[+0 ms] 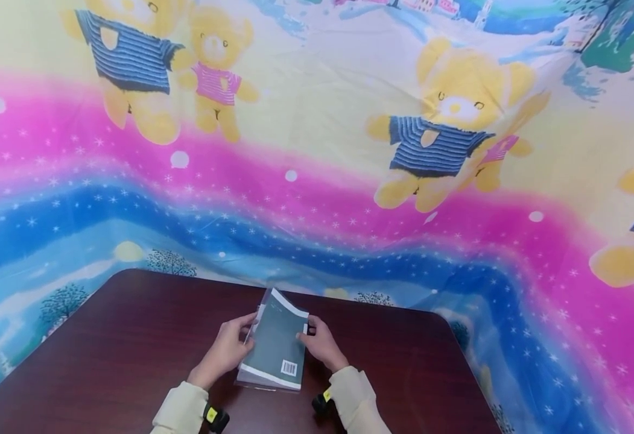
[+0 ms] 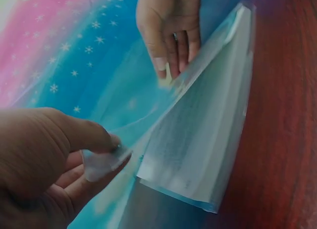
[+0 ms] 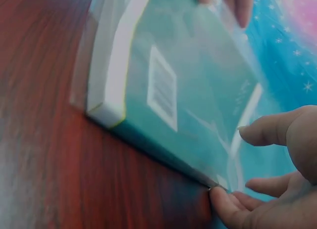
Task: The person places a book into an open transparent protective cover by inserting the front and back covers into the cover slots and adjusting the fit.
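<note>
A book (image 1: 279, 337) with a grey-green back cover, white end bands and a barcode lies tilted on the table, its spine toward the right. A clear plastic book cover (image 2: 106, 162) wraps it and stands out past its page side. My left hand (image 1: 227, 351) pinches the loose plastic edge between thumb and fingers, beside the open side of the pages. On the spine side, my right hand (image 1: 322, 342) holds the book, thumb on the back cover and fingers by the spine. The barcode label (image 3: 162, 88) faces up under the film.
The dark red-brown wooden table (image 1: 148, 337) extends around the book. Behind it hangs a cloth (image 1: 317, 150) printed with bears and snowflakes, reaching the table's far edge. A small black device with yellow (image 1: 216, 417) is strapped at each wrist.
</note>
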The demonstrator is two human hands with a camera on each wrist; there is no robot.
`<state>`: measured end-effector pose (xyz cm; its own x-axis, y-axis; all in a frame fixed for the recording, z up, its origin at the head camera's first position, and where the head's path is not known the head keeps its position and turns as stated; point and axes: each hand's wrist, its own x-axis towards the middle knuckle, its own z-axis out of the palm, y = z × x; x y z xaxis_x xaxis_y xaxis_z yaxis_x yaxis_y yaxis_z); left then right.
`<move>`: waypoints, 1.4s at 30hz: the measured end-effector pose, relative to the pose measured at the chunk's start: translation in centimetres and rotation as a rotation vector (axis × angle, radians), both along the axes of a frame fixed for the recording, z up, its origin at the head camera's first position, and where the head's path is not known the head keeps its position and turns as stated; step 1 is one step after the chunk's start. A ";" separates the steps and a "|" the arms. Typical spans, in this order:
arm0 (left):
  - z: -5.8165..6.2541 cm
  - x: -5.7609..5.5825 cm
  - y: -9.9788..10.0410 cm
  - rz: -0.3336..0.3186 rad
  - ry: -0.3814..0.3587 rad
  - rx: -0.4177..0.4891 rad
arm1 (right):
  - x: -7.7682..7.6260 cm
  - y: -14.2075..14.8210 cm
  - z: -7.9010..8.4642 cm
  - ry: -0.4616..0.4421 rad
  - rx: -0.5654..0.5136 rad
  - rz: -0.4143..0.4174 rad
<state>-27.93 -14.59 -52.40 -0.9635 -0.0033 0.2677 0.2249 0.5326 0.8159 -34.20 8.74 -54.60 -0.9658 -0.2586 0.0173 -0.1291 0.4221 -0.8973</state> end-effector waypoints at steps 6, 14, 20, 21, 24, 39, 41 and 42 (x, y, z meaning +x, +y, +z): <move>-1.3 0.0 -0.4 -0.028 -0.039 -0.047 | -0.2 -0.1 0.3 -0.079 -0.037 -0.019; -2.2 -0.2 -0.9 -0.012 -0.061 -0.105 | -0.8 0.2 0.8 -0.144 -0.069 0.010; -2.0 -0.3 -1.1 0.016 -0.104 -0.134 | -1.2 0.2 1.2 -0.191 -0.047 0.003; -2.0 -0.3 -1.2 0.018 -0.108 -0.133 | -1.2 0.2 1.2 -0.194 -0.039 0.003; -2.0 -0.3 -1.1 0.023 -0.127 -0.104 | -1.3 0.2 1.3 -0.209 -0.032 -0.004; -1.5 -0.2 -0.8 0.040 -0.211 -0.040 | -1.9 0.7 0.8 -0.215 -0.140 0.028; -1.4 -0.2 -0.7 0.043 -0.212 -0.045 | -2.0 0.8 0.7 -0.214 -0.149 0.035; -1.4 -0.2 -0.7 0.045 -0.214 -0.047 | -2.0 0.9 0.6 -0.209 -0.149 0.042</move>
